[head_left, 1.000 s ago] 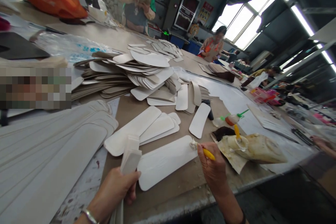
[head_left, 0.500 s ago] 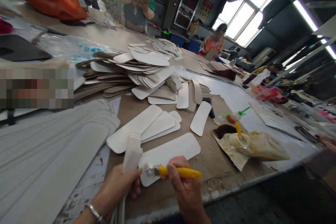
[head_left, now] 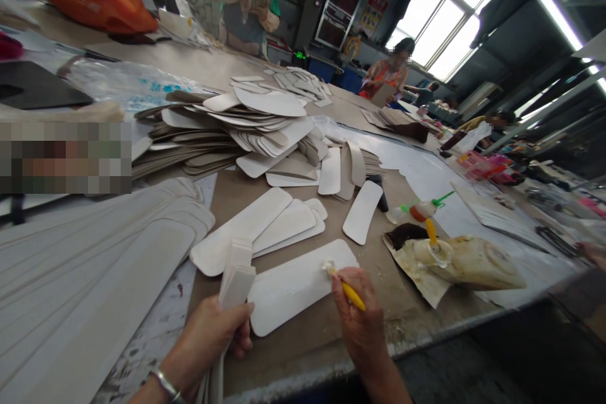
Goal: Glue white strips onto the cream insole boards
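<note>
My right hand (head_left: pixel 360 309) is closed round a yellow-handled brush (head_left: pixel 351 295). The white-coated tip of the brush meets a long white panel with rounded corners (head_left: pixel 298 290), near its right end. A bundle of narrow pale strips (head_left: pixel 237 271) is gripped in my left hand (head_left: pixel 218 334), at the panel's left end. The lower ends of the strips hang past the table's front edge. Just behind the panel lie several overlapping white panels (head_left: pixel 250 227), and a single smaller white piece (head_left: pixel 362 212) rests to their right.
A large heap of pale cut pieces (head_left: pixel 265 126) fills the middle back. Long stacked panels (head_left: pixel 118 290) cover the left. At right lies a stained bag (head_left: pixel 483 263) with a yellow handle standing in it, near small green-tipped bottles (head_left: pixel 423 209). Other people (head_left: pixel 243 0) stand farther back.
My right hand has carried the brush rightward along the panel, from its left end to near its right end. My left hand has stayed almost still with the strips.
</note>
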`<control>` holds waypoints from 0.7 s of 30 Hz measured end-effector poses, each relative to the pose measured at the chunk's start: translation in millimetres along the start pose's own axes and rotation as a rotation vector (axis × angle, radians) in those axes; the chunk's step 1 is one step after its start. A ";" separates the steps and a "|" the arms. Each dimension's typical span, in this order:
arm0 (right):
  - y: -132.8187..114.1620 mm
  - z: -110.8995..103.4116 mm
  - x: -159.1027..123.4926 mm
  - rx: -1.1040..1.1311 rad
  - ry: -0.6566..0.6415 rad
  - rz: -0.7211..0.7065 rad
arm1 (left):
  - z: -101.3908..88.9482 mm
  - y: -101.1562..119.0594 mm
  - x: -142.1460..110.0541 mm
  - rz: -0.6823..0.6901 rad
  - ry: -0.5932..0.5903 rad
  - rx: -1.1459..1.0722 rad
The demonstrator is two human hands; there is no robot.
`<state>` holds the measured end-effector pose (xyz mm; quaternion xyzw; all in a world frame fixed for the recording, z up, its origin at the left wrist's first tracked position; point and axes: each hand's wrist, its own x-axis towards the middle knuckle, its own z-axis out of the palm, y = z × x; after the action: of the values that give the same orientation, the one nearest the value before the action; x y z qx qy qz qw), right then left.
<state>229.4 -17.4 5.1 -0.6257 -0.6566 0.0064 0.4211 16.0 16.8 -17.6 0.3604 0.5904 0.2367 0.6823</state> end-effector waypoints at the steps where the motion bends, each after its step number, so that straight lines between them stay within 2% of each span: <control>1: -12.0 5.1 -4.2 0.061 -0.031 0.007 | -0.1 -0.3 0.6 0.004 0.000 0.000; 4: -47.7 16.5 -13.3 0.286 -0.114 0.081 | -0.1 1.3 0.0 -0.006 0.014 0.003; 6: -57.5 19.3 -14.2 0.390 -0.151 0.146 | -0.4 3.6 -2.1 -0.007 0.019 0.019; 9: -37.2 13.8 -6.7 0.350 -0.148 0.150 | -1.2 6.5 -5.4 -0.001 0.020 0.027; 13: 20.5 -11.4 12.4 0.048 0.053 0.143 | -1.0 6.7 -6.7 0.001 0.037 0.002; 15: 37.3 -25.2 20.2 -0.056 0.113 0.141 | 0.1 5.7 -5.9 -0.004 0.047 -0.012; 17: 39.8 -35.2 24.4 -0.097 0.123 0.113 | 1.4 5.0 -4.5 -0.001 0.040 -0.023; 21: 20.7 -43.9 26.6 -0.094 0.111 0.062 | -1.4 7.1 -3.6 0.026 0.080 -0.014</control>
<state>274.6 -13.7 36.8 -0.6641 -0.6122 -0.0462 0.4268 14.6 18.8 -9.9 0.3536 0.6110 0.2637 0.6574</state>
